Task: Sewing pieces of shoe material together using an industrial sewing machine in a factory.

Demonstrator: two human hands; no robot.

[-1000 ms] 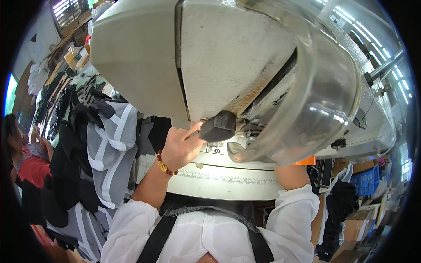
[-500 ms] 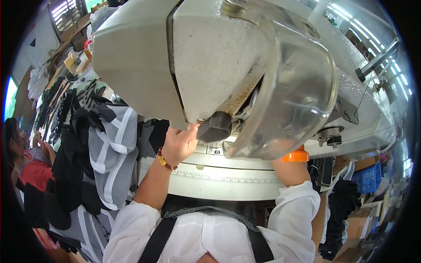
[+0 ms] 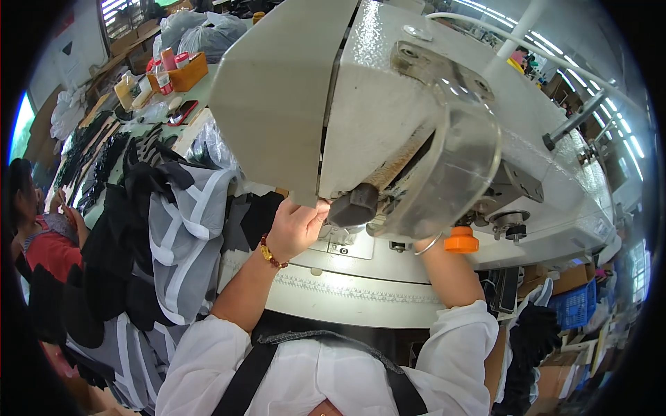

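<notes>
The fingers (image 3: pixel 312 212) of the left hand (image 3: pixel 290 234) bend in toward the thumb beside the dark block (image 3: pixel 354 206) on the sewing machine (image 3: pixel 381 93); from my end I cannot tell whether they pinch anything. The right forearm (image 3: pixel 452 276) reaches behind the clear guard (image 3: pixel 451 182) near the orange knob (image 3: pixel 461 240), and the right hand is mostly hidden, so I cannot say if it is clenched or released. The machine fills the middle of my view, its pale bed (image 3: pixel 347 310) curving below both arms, with ruler marks along it. To the left I see grey fabric pieces (image 3: pixel 195 239) with white strips, heaped with black ones. Beyond them, a table (image 3: pixel 201 90) carries a phone (image 3: pixel 182 113) and an orange box (image 3: pixel 188 74) of bottles. A person in red (image 3: pixel 54 262) is at the far left; at the right are a blue crate (image 3: pixel 576 305) and cardboard boxes (image 3: pixel 555 380), and ceiling lights (image 3: pixel 541 43) shine above.
</notes>
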